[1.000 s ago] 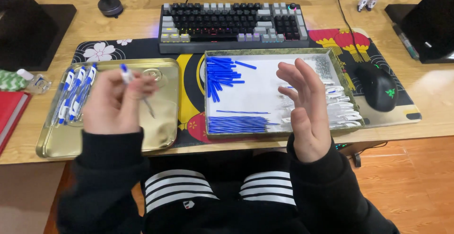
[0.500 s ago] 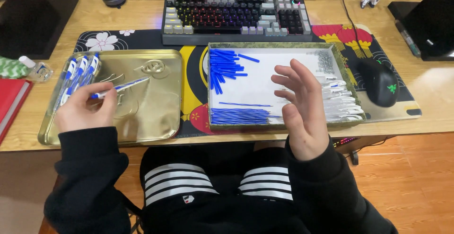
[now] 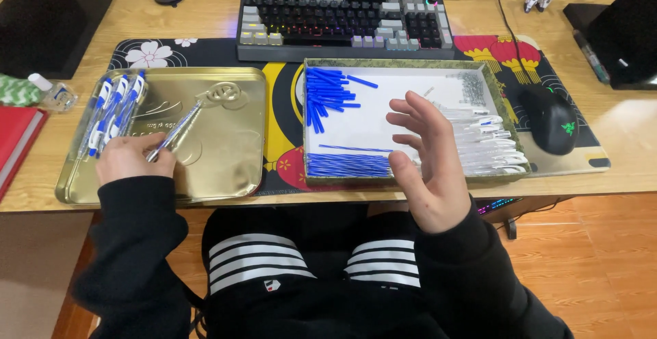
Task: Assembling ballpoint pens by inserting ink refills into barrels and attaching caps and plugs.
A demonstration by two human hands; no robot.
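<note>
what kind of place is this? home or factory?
Likely a home computer desk used for hand assembly: backlit keyboard, mouse, and a gold tray where the left hand holds a pen; right hand is empty.

My feed is bright and evenly lit from overhead. The gold tray (image 3: 226, 168) throws soft glare, and the keyboard (image 3: 342, 20) glows with its own backlight. The view is sharp, shadows on the counter (image 3: 205, 20) are faint, and the edges bend slightly.

Wooden desk (image 3: 205, 20): patterned mat (image 3: 284, 106), keyboard (image 3: 342, 20)
</note>
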